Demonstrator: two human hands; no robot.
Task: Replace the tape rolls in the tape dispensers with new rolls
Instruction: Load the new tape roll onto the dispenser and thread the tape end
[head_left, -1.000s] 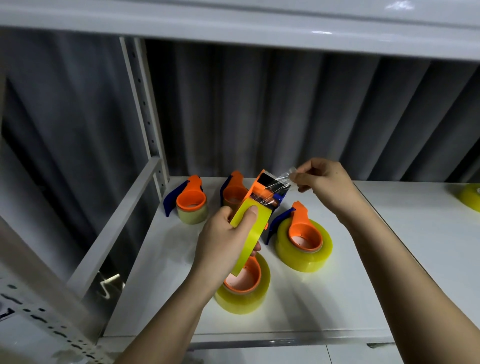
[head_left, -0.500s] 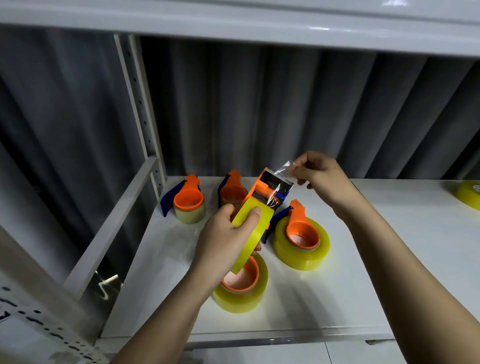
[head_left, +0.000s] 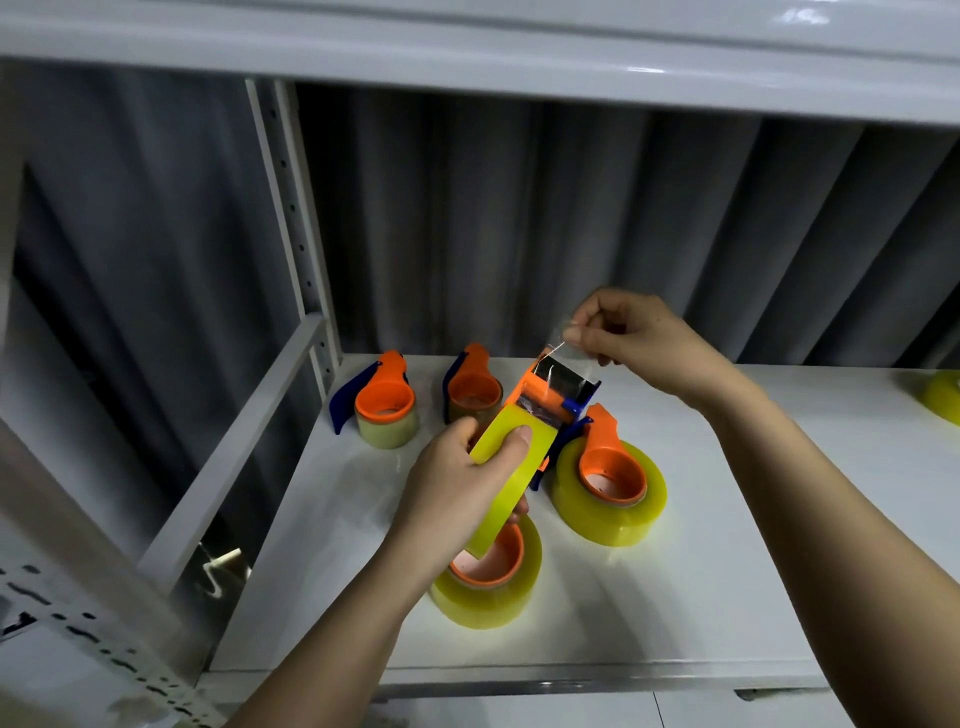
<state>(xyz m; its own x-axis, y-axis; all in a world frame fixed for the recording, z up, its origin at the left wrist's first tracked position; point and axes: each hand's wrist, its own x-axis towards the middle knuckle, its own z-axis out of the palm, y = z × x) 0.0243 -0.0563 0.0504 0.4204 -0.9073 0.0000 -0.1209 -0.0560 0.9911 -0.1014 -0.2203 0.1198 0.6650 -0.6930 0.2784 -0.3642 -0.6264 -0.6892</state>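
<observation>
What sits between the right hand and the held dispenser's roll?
In the head view, a clear tape strip stretches from the right hand over the dispenser head to the roll.

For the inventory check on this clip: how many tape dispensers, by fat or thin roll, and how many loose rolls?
Orange plastic dispensers with fat yellow rolls: 3
Orange plastic dispensers with thin, nearly used-up rolls: 2
Loose yellow tape rolls, at the right edge: 1
Total: 6

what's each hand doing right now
Left hand: grips the dispenser.
Right hand: pinches the tape end.
</observation>
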